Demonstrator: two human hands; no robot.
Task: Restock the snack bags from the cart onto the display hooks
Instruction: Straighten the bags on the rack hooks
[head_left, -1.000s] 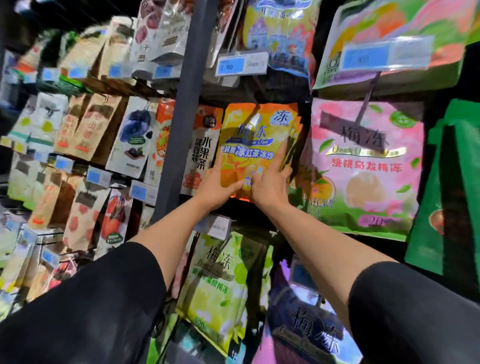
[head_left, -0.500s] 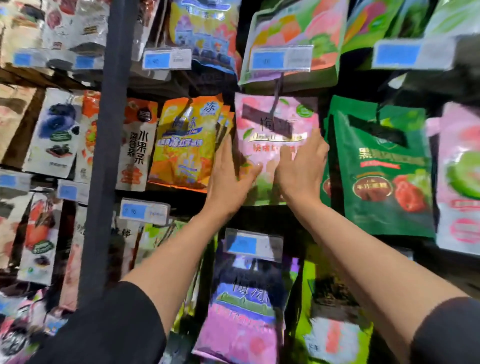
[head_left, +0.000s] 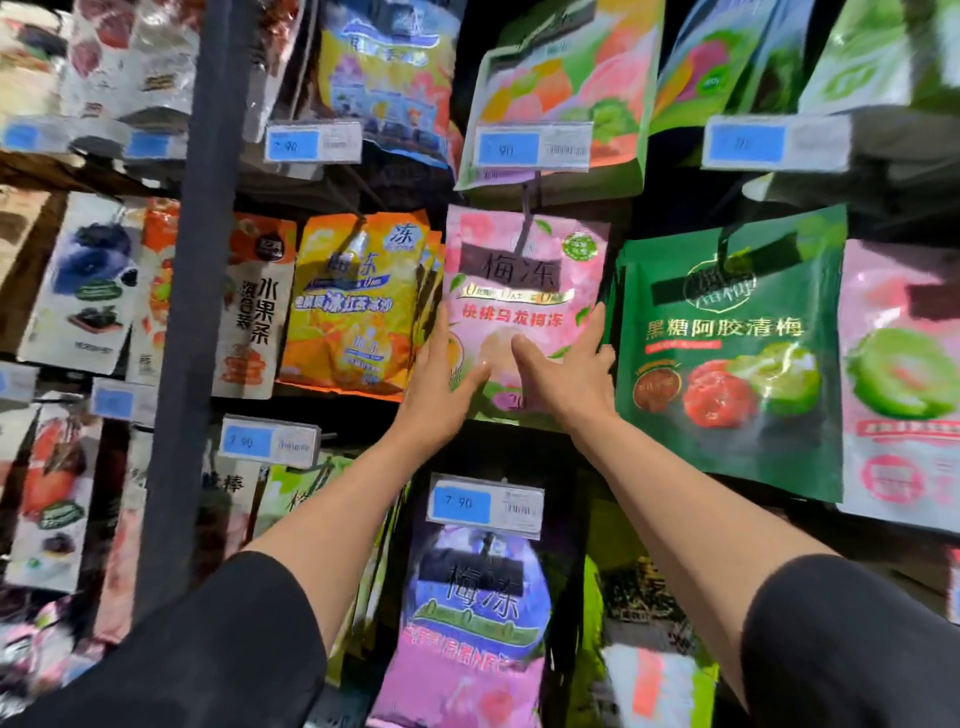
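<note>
A pink snack bag (head_left: 524, 280) hangs on a dark display hook (head_left: 531, 200) in the middle row. My left hand (head_left: 441, 387) lies against the bag's lower left edge, fingers straight up along the side and thumb spread over the front. My right hand (head_left: 569, 376) lies against the lower right edge, straight fingers pointing up along the side and thumb on the front. Several bags hang behind the front one. The cart is out of view.
An orange bag stack (head_left: 353, 306) hangs just left of the pink bag and a green bag (head_left: 727, 353) just right. A purple bag (head_left: 478, 613) hangs below, under a blue price tag (head_left: 485, 504). A dark upright post (head_left: 200, 312) divides the rack at left.
Both hands left the orange bag stack, moved right to the pink bag and now sit spread at its lower edges. My view shifted right with them.
</note>
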